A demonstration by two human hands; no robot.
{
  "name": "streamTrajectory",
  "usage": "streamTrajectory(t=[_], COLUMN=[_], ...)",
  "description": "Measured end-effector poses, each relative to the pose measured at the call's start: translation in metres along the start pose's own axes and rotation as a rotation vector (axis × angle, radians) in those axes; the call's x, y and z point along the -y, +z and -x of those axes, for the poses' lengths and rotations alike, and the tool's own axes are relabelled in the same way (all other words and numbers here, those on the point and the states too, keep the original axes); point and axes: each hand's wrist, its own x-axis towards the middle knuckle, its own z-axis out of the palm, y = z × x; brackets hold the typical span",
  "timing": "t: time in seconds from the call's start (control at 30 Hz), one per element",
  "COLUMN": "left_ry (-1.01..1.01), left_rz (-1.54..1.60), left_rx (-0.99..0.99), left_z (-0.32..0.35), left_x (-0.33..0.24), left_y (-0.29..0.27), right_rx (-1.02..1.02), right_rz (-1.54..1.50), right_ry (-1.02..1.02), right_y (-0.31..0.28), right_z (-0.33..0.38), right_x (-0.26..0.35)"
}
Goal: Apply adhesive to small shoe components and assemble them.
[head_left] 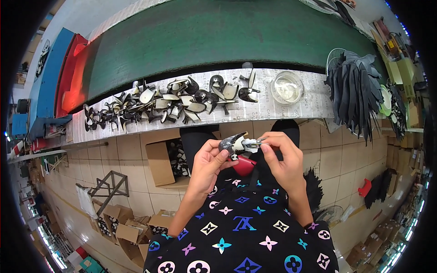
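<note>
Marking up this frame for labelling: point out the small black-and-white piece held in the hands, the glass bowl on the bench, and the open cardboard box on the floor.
black-and-white piece (234,143), head view, its dark curved top.
glass bowl (287,88), head view, its inside.
cardboard box (160,164), head view, its near side wall.

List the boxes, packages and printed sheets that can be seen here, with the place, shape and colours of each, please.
Open brown cardboard box: on the tiled floor under the bench, left of the left hand; holds black-and-white pieces.
Flattened brown cartons: heaped on the floor at lower left.
Printed paper sheet: white with grey print, covers the bench top under the shoe pieces.
No screens can be made out.
</note>
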Motion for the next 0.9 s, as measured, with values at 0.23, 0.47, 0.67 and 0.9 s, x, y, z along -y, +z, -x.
streamTrajectory(t=[0.23, 0.47, 0.67, 0.9], left_ry=[-0.004, -0.019, -0.035, -0.040], left_rz=[-0.055, -0.095, -0.085, -0.102], left_rx=[-0.006, 0.022, 0.020, 0.016], left_z=[-0.0015, -0.0018, -0.0020, -0.0033], left_x=[0.0042, 0.0067, 0.0078, 0.0089], left_y=[0.0002, 0.0005, 0.0037, 0.0045], right_rx=[0.070, 0.065, 0.078, -0.013], right_rz=[0.180, 0.229, 0.220, 0.378], right_ry=[-0.138, -0.174, -0.155, -0.116], right_y=[0.0064, 0.0087, 0.0097, 0.0072], right_z=[-0.0054, -0.0049, -0.0023, -0.0018], right_x=[0.0032, 0.0022, -0.0002, -0.0013])
